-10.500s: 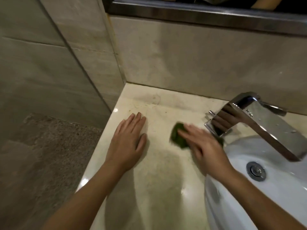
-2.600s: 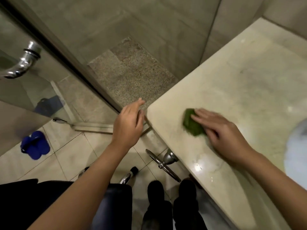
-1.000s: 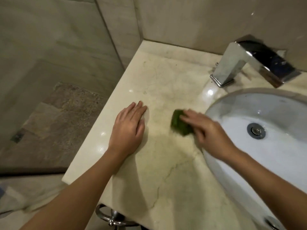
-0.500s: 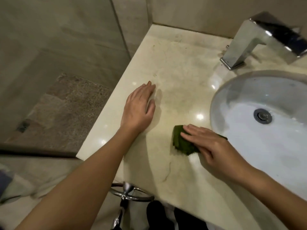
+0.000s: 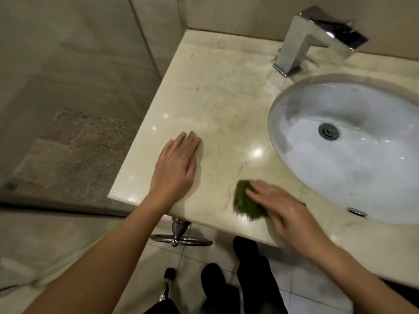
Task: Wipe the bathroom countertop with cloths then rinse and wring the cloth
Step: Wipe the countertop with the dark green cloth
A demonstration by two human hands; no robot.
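Bare forearms run back from the left hand [image 5: 175, 168] and right hand [image 5: 288, 211]; below them, black trousers [image 5: 163, 308] and black shoes [image 5: 212, 277].

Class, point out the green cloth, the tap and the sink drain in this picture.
green cloth [image 5: 243, 200], head view, on its uncovered left part.
tap [image 5: 294, 46], head view, on its upright chrome body.
sink drain [image 5: 328, 131], head view, on the metal plug's centre.

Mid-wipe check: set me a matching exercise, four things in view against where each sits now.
1 green cloth
2 square chrome faucet
3 left hand
4 white oval sink basin

A palm down on the beige stone countertop
B by the back wall
C under the right hand
D sunk into the countertop

Pairs: 1-C, 2-B, 3-A, 4-D
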